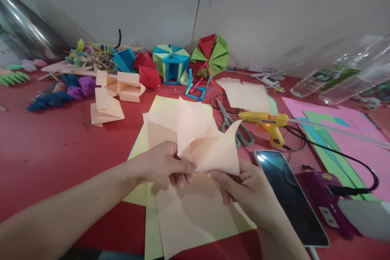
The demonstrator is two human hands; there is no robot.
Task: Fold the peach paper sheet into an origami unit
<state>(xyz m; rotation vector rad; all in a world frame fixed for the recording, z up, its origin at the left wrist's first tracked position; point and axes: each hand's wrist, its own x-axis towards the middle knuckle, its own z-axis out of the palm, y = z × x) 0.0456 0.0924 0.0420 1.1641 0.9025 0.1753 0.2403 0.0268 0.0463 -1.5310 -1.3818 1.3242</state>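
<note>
A peach sheet of paper, partly folded with its corners standing up, is held above the table between my two hands. My left hand pinches its lower left edge between thumb and fingers. At the lower right edge, my right hand grips it, thumb in front and fingers behind. Beneath them lie a flat peach sheet and a yellow sheet. To the left stand several folded peach paper pieces.
Right of my hands are grey-handled scissors, a yellow glue gun, a phone and a purple power socket with a cable. Coloured paper and plastic bottles lie farther right. Paper models line the wall.
</note>
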